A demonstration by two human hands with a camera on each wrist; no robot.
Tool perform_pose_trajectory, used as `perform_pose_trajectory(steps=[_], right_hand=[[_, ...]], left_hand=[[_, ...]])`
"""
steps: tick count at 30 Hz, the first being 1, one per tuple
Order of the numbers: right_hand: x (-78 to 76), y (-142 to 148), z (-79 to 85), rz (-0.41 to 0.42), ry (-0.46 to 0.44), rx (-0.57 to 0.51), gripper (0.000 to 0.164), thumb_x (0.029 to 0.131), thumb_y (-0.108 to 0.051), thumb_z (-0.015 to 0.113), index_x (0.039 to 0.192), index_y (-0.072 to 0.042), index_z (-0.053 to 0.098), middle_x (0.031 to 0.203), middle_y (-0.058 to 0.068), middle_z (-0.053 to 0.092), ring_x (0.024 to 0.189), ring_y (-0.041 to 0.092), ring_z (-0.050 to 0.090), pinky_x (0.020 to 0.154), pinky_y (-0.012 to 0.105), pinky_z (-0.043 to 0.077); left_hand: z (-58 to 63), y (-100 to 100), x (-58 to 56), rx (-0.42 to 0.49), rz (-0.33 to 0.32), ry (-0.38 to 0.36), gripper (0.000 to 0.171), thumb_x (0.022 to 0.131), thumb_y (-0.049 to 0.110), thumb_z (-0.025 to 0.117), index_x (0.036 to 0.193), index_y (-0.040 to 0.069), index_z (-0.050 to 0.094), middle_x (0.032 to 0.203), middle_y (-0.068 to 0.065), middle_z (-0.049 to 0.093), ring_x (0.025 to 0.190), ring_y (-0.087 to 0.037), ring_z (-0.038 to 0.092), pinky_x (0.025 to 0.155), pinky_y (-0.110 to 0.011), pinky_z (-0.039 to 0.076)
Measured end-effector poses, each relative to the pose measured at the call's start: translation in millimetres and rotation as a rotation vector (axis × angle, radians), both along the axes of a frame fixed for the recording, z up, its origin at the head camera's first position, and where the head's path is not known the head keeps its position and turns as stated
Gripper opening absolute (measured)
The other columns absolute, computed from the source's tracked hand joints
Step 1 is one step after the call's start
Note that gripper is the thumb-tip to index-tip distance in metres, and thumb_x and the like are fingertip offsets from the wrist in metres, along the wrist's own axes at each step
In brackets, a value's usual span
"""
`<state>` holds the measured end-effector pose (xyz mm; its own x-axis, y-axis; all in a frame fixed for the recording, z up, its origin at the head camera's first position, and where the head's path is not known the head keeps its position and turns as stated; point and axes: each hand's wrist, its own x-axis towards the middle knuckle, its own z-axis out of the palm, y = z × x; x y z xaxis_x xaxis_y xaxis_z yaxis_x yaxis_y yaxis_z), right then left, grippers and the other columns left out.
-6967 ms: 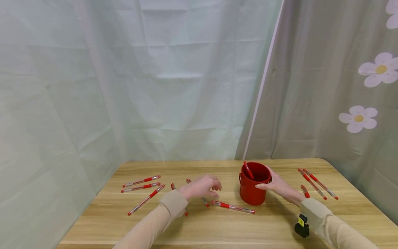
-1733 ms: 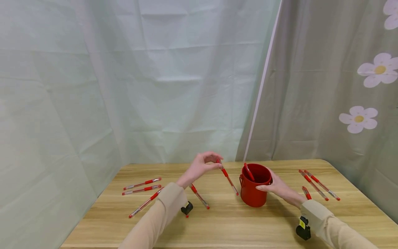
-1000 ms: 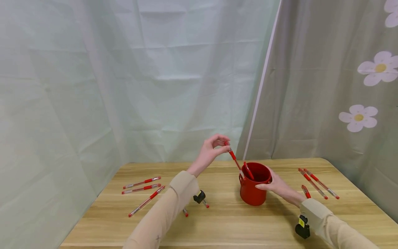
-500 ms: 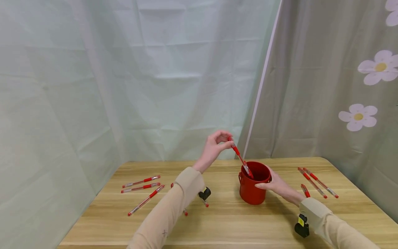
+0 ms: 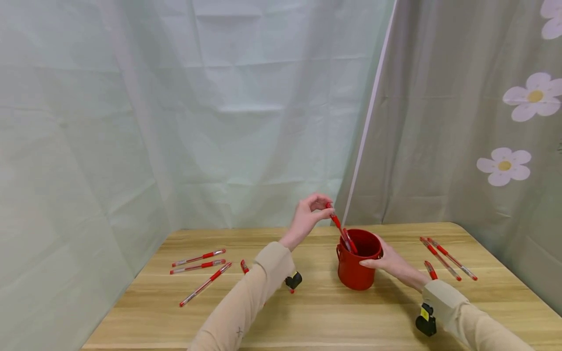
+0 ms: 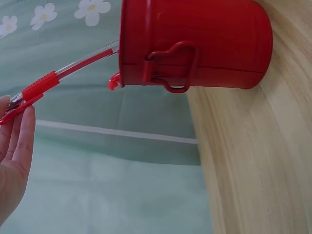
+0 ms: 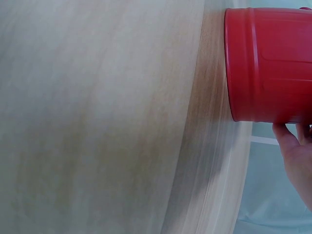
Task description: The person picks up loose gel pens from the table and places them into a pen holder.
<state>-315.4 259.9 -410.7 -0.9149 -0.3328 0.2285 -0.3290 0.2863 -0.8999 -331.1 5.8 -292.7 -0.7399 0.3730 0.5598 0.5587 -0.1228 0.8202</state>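
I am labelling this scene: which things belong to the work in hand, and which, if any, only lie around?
Work: left hand; held pen; red bucket; right hand; pen inside bucket; probably the loose pens.
Only surroundings: flowered curtain; table; wrist cameras.

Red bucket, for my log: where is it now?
In the head view, the red bucket stands right of centre on the table, in the grip of the right hand.

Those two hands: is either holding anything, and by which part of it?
The left hand pinches a red pen by its upper end, above the grip sleeve; the right hand holds the red bucket by its outer side.
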Motion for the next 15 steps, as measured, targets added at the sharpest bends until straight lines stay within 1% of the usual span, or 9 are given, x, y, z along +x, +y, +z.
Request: perform_pose_trajectory(steps=[6,9,15], right_hand=[[0.6,-0.8,-0.1,0.004,0.001,-0.005,0.069,0.079,-0.017,0.069,0.134,-0.002,0.030,0.128,0.018,0.041,0.115,0.035,0.037,0.089,0.049,0.036],[1.0,-0.9,0.1,0.000,-0.003,0.002,0.069,0.079,-0.018,0.069,0.134,-0.002,0.029,0.128,0.018,0.041,0.115,0.034,0.038,0.089,0.049,0.036],[0.6,-1.2,-0.4,-0.007,0.008,0.016,0.070,0.079,-0.019,0.069,0.135,-0.003,0.029,0.129,0.017,0.041,0.116,0.034,0.037,0.089,0.049,0.035]], left_hand=[[-6.3,3.2,-0.7,-0.005,0.013,-0.016,0.018,0.082,-0.007,0.062,0.099,-0.010,0.058,0.089,-0.026,0.058,0.082,-0.038,0.057,0.071,-0.038,0.050],[-9.4,5.2,-0.6,-0.026,0.021,-0.017,0.018,0.082,-0.006,0.062,0.099,-0.010,0.058,0.091,-0.026,0.058,0.082,-0.038,0.057,0.071,-0.038,0.050],[-16.8,10.1,0.5,-0.033,0.007,-0.038,0.016,0.082,-0.008,0.061,0.097,-0.010,0.059,0.092,-0.028,0.058,0.083,-0.042,0.056,0.073,-0.044,0.048]])
